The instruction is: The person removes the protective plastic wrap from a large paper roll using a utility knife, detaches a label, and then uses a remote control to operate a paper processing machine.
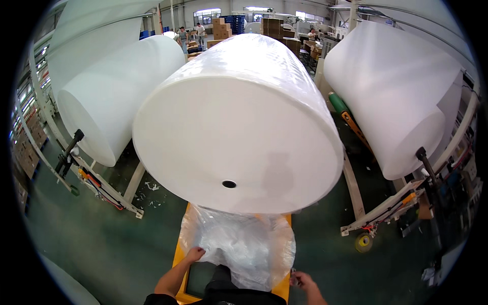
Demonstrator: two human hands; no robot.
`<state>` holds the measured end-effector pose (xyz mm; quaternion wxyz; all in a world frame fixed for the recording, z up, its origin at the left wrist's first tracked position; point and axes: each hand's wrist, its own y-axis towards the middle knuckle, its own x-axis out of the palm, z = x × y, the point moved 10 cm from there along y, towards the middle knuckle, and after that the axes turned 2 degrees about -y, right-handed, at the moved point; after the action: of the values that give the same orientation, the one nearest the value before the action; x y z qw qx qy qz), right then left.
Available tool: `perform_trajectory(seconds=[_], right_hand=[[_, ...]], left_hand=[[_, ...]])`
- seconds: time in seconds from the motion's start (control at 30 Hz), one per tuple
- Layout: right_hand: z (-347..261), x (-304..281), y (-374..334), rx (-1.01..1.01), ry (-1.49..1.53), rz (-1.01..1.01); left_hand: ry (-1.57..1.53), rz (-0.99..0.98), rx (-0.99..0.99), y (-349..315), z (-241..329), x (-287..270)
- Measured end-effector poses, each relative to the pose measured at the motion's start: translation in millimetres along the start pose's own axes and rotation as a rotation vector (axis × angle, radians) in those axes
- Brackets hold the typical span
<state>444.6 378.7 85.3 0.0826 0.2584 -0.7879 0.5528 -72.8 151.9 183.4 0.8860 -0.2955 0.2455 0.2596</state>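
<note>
A huge white paper roll [239,137] with a small dark core hole fills the middle, its flat end toward me. Shiny clear wrap covers its top. Below it, crumpled clear plastic film [231,244] spreads over a yellow platform [179,254]. My left hand [195,253] is closed at the film's left edge, its fingers seeming to pinch it. Right of the film, my right hand [303,280] is closed around a small greyish thing, too small and blurred to name.
More big white rolls hang on stands at the left [117,91] and right [396,96]. Stand arms [427,162] jut toward me on both sides. A yellow tape-like ring [363,242] lies on the green floor. Far behind are cardboard boxes [221,29] and several people.
</note>
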Motion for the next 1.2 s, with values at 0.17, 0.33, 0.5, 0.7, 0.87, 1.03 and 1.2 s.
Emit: perform_trajectory(seconds=[0.17, 0.33, 0.5, 0.7, 0.87, 1.03, 1.2], right_hand=[[-156.6, 207.5, -66.0, -0.264, -0.073, -0.444], [-314.7, 359.7, -147.9, -0.839, -0.457, -0.32], [-439.0, 466.3, -258.2, -1.546, -0.979, 0.276], [-528.6, 563.0, -355.3, -2.205, -1.238, 0.608], [-591.4, 570.2, -337.7, -2.112, -1.216, 0.69], [-599.8, 556.1, -321.1, -2.287, -1.106, 0.586], [-594.2, 564.6, -320.9, -2.236, -1.366, 0.438]], left_hand=[[-0.027, 0.245, 0.329, 71.7, 133.1, -135.8], [-0.097, 0.335, 0.625, 89.7, 323.0, -263.5], [0.187, 0.687, 1.276, 24.4, 513.3, -366.7], [0.441, 0.763, 1.411, 33.2, 639.3, -422.3], [1.034, 0.461, 1.172, 77.9, 686.6, -408.9], [1.542, 0.346, 0.936, 94.7, 699.1, -373.9], [1.653, 0.376, 0.991, 81.2, 702.7, -363.4]])
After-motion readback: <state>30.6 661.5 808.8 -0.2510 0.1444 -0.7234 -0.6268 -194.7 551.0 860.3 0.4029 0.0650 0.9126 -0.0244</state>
